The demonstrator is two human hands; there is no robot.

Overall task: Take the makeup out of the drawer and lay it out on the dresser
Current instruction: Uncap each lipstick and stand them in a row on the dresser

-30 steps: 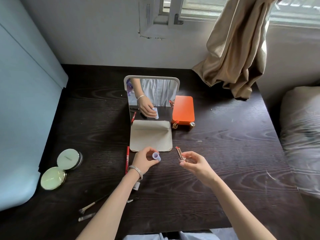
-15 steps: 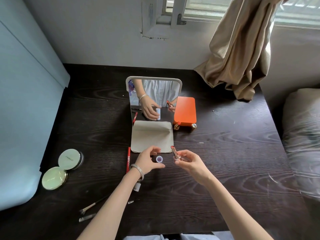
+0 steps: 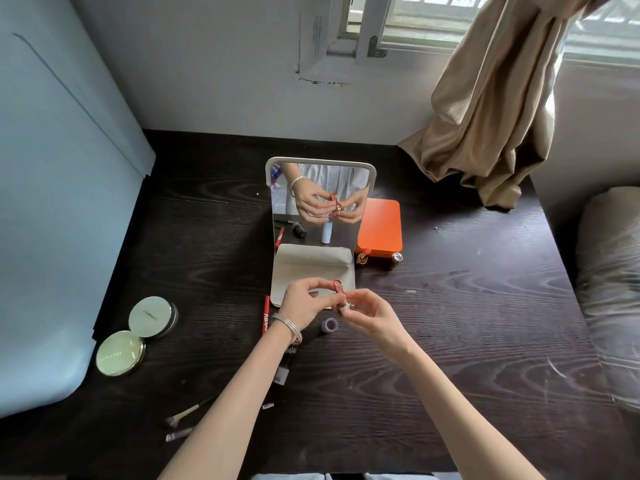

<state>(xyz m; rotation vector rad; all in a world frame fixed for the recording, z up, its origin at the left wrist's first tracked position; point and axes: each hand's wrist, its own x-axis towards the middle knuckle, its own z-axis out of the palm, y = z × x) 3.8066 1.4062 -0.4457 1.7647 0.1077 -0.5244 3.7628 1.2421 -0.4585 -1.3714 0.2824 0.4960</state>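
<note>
Here both hands pinch the lipstick [image 3: 338, 296] above the dresser [image 3: 450, 323]: left hand [image 3: 304, 301] on the upper part, right hand [image 3: 369, 311] at the base. Long axis near upright, bullet pointing up/away; cap [image 3: 329, 324] stands below.

The mirror [image 3: 313, 202] stood on the dresser [image 3: 450, 323]. A box [image 3: 379, 228] sat right of it, two compacts [image 3: 152, 317] far left.
</note>
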